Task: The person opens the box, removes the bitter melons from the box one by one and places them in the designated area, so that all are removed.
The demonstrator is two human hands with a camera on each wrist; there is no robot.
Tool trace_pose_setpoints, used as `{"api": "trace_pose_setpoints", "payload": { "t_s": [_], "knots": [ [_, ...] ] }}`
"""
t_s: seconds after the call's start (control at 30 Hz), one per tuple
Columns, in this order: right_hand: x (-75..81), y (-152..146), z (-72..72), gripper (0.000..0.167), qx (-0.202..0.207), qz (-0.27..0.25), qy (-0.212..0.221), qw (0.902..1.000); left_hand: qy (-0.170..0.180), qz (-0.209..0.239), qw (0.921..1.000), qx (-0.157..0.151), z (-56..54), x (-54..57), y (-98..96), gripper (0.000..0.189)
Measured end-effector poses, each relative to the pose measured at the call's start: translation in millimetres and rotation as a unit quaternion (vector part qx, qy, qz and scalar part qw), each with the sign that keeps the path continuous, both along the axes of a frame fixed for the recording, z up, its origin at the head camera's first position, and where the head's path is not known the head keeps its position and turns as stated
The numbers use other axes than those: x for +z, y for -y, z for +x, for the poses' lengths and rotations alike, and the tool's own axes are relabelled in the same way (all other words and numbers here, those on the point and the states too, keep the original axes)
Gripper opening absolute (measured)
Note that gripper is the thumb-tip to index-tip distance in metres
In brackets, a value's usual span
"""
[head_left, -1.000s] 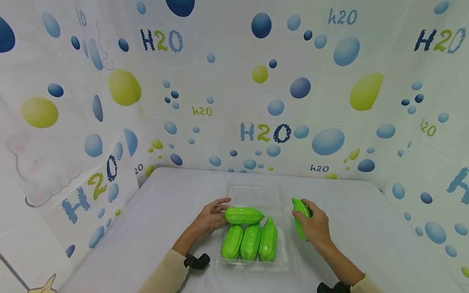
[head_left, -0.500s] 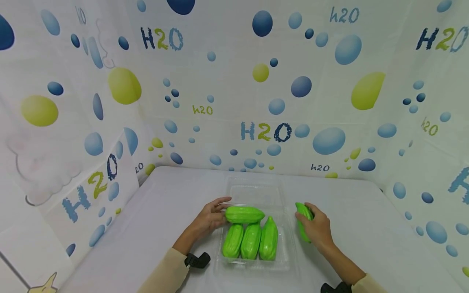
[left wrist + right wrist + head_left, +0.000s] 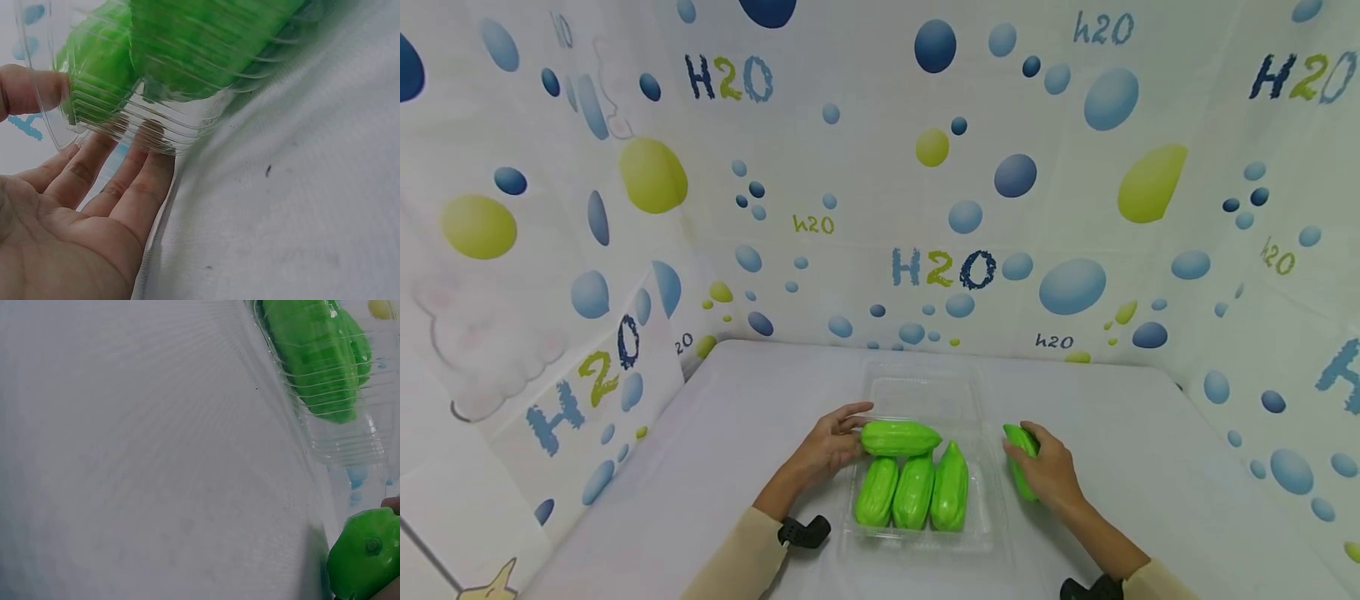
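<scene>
A clear plastic clamshell box [image 3: 981,517] lies with its lid open on the white table. Three glossy green ridged, pointed toy gourds [image 3: 912,492] stand side by side in it, and another toy gourd [image 3: 900,438] lies crosswise behind them. My left hand [image 3: 823,450] holds the box's left side. In the left wrist view, its fingers [image 3: 134,187] press the ribbed wall while the thumb is at the rim. Right of the box, my right hand [image 3: 1051,467] grips one more green toy gourd [image 3: 1021,467] low over the table; its blunt end shows in the right wrist view.
The transparent lid [image 3: 917,396] folds back behind the box. White cloth [image 3: 760,392] covers the table. A curtain [image 3: 850,167] with blue and yellow-green drops and "H2O" lettering stands behind and at both sides. Each wrist wears a black camera strap [image 3: 805,533].
My right hand has moved slightly right and down towards the table with its toy gourd. The left hand and the box have stayed in place.
</scene>
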State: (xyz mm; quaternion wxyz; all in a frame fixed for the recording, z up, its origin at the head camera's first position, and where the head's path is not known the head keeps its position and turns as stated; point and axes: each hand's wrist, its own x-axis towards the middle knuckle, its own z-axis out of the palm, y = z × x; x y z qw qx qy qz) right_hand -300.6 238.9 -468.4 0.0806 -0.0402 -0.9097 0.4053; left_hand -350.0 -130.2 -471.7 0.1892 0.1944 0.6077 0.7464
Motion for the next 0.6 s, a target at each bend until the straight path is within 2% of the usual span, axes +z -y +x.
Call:
{"api": "trace_pose_setpoints", "payload": {
  "t_s": [0.33,0.6],
  "knots": [
    [-5.2,-1.6,-1.1,0.06,0.026,-0.016,0.015,0.9994,-0.009,0.008,0.9999,-0.012,-1.4,-3.5,1.8,0.077],
    [0.6,0.2,0.3,0.061,0.029,-0.014,0.015,0.9994,-0.011,0.012,0.9998,-0.013,-0.9,-1.2,1.1,0.076]
  ]
}}
